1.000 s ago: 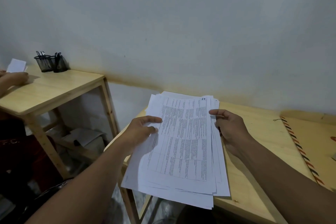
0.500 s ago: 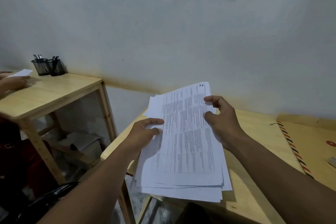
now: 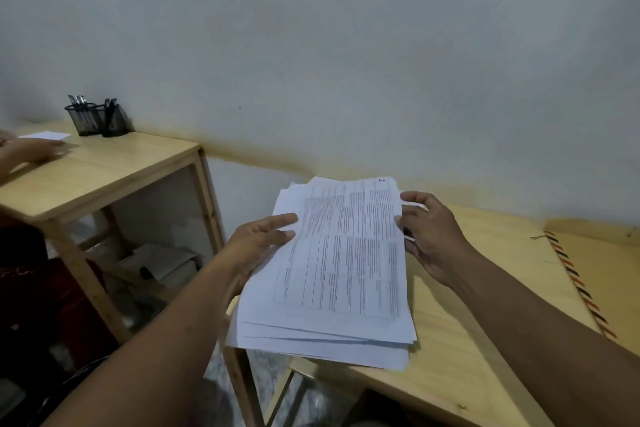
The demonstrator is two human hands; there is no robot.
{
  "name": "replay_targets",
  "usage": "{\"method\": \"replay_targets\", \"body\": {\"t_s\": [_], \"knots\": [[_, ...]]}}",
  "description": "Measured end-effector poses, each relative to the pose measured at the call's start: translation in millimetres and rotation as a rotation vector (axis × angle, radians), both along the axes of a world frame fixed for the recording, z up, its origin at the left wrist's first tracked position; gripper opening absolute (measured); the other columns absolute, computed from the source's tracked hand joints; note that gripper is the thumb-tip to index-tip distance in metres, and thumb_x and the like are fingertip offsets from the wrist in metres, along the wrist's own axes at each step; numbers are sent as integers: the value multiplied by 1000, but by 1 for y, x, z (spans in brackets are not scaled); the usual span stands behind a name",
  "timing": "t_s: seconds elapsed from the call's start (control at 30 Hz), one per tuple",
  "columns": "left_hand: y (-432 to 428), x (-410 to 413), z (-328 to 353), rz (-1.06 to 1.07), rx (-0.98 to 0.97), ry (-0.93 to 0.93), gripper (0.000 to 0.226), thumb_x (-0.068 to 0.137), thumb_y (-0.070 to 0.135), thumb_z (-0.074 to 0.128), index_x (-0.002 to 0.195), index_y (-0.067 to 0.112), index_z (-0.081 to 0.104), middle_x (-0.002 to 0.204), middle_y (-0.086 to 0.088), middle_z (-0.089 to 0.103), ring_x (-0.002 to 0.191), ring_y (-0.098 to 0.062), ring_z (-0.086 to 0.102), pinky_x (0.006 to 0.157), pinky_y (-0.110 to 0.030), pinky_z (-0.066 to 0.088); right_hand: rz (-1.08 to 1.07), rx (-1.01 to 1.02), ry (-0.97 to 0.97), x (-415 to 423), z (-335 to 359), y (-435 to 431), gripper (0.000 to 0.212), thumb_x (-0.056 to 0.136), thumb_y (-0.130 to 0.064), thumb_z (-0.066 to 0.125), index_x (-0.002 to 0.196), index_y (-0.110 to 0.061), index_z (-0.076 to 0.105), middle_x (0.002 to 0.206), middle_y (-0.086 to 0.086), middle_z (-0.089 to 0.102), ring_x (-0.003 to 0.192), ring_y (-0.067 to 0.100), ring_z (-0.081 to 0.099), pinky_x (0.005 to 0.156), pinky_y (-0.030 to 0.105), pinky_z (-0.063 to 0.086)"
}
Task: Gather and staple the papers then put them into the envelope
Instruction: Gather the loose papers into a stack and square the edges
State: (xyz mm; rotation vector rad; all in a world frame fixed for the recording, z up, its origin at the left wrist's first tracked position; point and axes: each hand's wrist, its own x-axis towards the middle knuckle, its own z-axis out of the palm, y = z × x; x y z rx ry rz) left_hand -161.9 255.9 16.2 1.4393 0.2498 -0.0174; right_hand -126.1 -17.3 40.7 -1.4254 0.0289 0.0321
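my left hand: my left hand (image 3: 258, 246) grips the left edge of the loose stack of white printed paper sheets (image 3: 343, 267), thumb lying on top, the other fingers hidden under the sheets.
my right hand: my right hand (image 3: 429, 236) holds the right edge of the same stack near its far corner, fingertips curled onto the top sheet, palm off to the side.
paper stack: the sheets are unevenly fanned, edges not squared; the top sheet carries a printed table in columns. the stack is tilted, its near end hanging past the front left corner of the table; i cannot tell whether its far end touches the wood.
table: the light wooden table (image 3: 485, 340) runs along the pale wall.
envelope: the brown paper envelope with a red and black striped edge (image 3: 595, 274) lies flat on the table to my right, well apart from the stack.
side desk: a second light wooden desk (image 3: 104, 170) stands to the left, with two black mesh pen holders (image 3: 97, 118) by the wall.
other person: another person's hand (image 3: 27, 149) rests on that desk beside a small white paper slip (image 3: 45, 135).
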Motion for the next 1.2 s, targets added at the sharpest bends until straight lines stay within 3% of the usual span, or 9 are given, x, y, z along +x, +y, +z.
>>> {"method": "replay_targets", "body": {"t_s": [0.13, 0.27, 0.37, 0.47, 0.6, 0.8, 0.93, 1.03, 1.2], "knots": [[18, 6, -13, -15, -46, -27, 31, 92, -11, 58, 105, 11, 74, 110, -10, 73, 100, -26, 71, 112, -46, 42, -27, -374, -27, 9, -29, 1, 25, 94, -7, 49, 114, -21, 55, 113, 7, 68, 80, 24, 65, 63, 40, 52], [32, 12, -17, -21, -20, -25, 33, 92, -8, 58, 106, 16, 75, 102, -1, 78, 92, -16, 76, 106, -40, 46, 57, -785, -168, 14, -53, 0, 36, 95, -7, 46, 126, -21, 56, 135, 0, 59, 116, 17, 57, 83, 28, 42], [34, 14, -13, -26, -29, -13, 33, 93, -6, 59, 107, 17, 77, 115, -6, 75, 102, -25, 73, 106, -42, 47, 145, -980, -191, 17, -59, 3, 43, 94, -11, 46, 137, -19, 51, 142, 4, 55, 128, 21, 53, 98, 35, 44], [31, 14, -10, -24, -59, -8, 32, 94, -5, 57, 111, 16, 74, 119, -12, 72, 108, -31, 69, 108, -44, 45, 165, -1061, -228, 15, -57, 2, 47, 94, -13, 46, 141, -17, 48, 141, 4, 55, 131, 21, 51, 104, 39, 44], [28, 14, -8, -28, -60, -9, 31, 93, -3, 59, 113, 17, 75, 118, -14, 74, 106, -33, 71, 106, -45, 47, 167, -1284, -270, 8, -57, -10, 39, 94, -21, 41, 125, -26, 63, 122, 1, 56, 118, 31, 49, 96, 44, 45], [16, 13, 0, -72, -17, 3, 31, 94, 0, 60, 114, 19, 74, 117, -14, 74, 99, -32, 74, 92, -40, 54, 174, -1289, -245, -2, -51, -41, 32, 93, -21, 44, 113, -30, 68, 120, -7, 58, 115, 24, 51, 94, 42, 46], [2, 7, 8, -109, -13, 9, 30, 96, -1, 58, 115, 17, 72, 122, -15, 70, 110, -34, 67, 107, -45, 46, 116, -1296, -213, -7, -47, -56, 21, 94, -26, 47, 102, -27, 66, 117, -7, 64, 103, 20, 59, 87, 40, 50], [-6, 6, 7, -134, 15, 33, 31, 96, -1, 58, 118, 15, 72, 126, -15, 69, 116, -35, 65, 111, -48, 42, 46, -1281, -175, -7, -50, -62, 21, 91, -50, 54, 93, -30, 61, 114, -7, 63, 101, 19, 61, 84, 39, 51], [-16, 12, -3, -163, 150, 22, 28, 92, 3, 66, 107, 23, 79, 118, -10, 74, 101, -26, 74, 97, -40, 55, -11, -1262, -132, -5, -59, -63, 48, 85, -57, 63, 123, -29, 54, 134, -10, 59, 124, 18, 55, 88, 36, 40]]}}
